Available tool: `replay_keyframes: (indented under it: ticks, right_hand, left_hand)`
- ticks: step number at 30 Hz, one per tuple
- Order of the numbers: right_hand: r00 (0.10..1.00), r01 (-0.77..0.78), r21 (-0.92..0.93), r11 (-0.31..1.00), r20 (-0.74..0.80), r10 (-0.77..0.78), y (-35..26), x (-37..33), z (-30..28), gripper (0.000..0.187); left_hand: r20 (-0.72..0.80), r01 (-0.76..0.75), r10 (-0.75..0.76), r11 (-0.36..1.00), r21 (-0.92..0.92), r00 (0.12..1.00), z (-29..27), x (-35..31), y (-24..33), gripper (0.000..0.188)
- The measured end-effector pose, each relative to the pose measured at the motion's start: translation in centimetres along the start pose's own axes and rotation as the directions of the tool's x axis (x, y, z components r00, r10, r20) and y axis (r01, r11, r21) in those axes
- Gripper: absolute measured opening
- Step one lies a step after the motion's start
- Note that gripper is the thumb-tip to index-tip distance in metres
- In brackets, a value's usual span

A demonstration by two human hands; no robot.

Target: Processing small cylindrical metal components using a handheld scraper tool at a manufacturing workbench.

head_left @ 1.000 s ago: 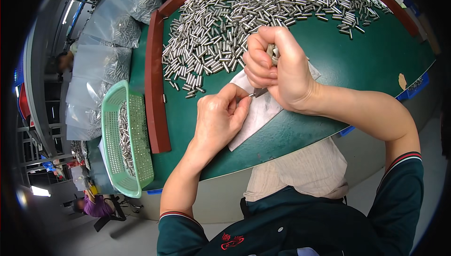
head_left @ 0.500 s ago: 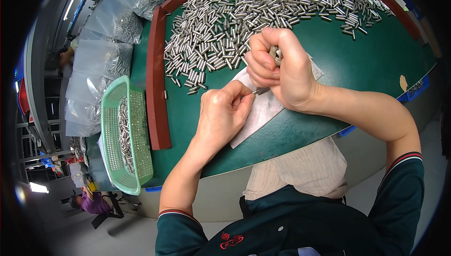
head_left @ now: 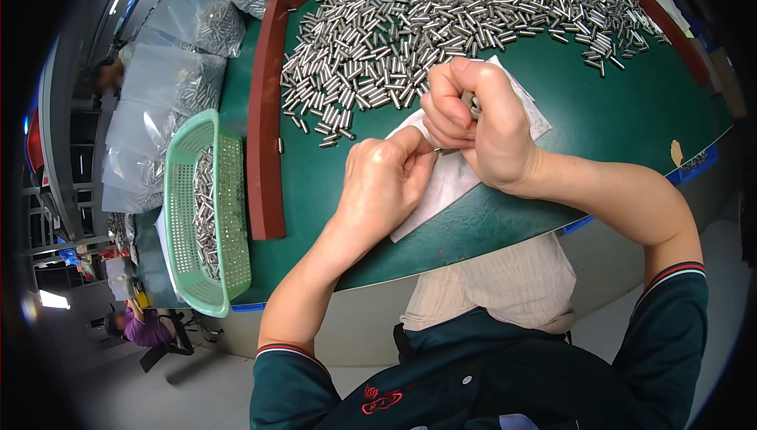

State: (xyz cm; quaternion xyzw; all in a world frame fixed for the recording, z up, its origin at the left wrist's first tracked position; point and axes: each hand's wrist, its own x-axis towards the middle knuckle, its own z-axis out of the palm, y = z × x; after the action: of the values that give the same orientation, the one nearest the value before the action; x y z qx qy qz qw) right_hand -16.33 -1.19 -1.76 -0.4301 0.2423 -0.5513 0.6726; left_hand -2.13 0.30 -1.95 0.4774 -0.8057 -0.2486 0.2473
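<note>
My left hand is closed in a pinch, thumb against forefinger. A small metal pin shows at its fingertips, mostly hidden by them. Close against it, my right hand is wrapped in a fist around a hand tool with a pale handle; the fingers cover most of the tool, so its kind cannot be made out. Under both hands a white cloth lies on the green tabletop. Beyond them spreads a large heap of short shiny metal pins.
A red-brown raised border edges the work surface. Left of it stands a light green basket with metal pins inside. Clear plastic bags of pins line the far left. A blue tray hangs at the right table edge. Another person sits at lower left.
Both hands have shifted slightly right and stay close together. The tool's dark metal tip, visible before beside the left fingertips, is now mostly hidden. The whole view has shifted a little.
</note>
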Motion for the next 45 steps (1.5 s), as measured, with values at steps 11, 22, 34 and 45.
replay_keyframes:
  ticks: [11, 22, 34, 45]
  right_hand:
    - [0.996, -0.093, 0.207, 0.974, 0.018, 0.092, -0.2, -0.1, -0.1, 0.033]
    - [0.991, -0.131, 0.168, 0.977, -0.017, 0.136, -0.8, 0.2, 0.0, 0.037]
    - [0.986, -0.150, 0.181, 0.972, -0.040, 0.159, -0.9, 0.3, 0.1, 0.037]
    - [0.990, -0.132, 0.156, 0.979, -0.019, 0.136, -0.8, 0.3, -0.1, 0.036]
  left_hand:
    - [0.392, 0.400, -0.145, 0.026, -0.916, 0.908, -2.8, 0.2, -2.5, 0.011]
    - [0.409, 0.409, -0.148, -0.035, -0.912, 0.900, -3.0, 0.5, -2.6, 0.019]
    - [0.352, 0.348, -0.300, -0.067, -0.935, 0.887, -3.9, 0.4, -2.8, 0.029]
    - [-0.214, 0.276, -0.250, 0.956, 0.099, 0.944, -6.5, 0.1, -4.5, 0.017]
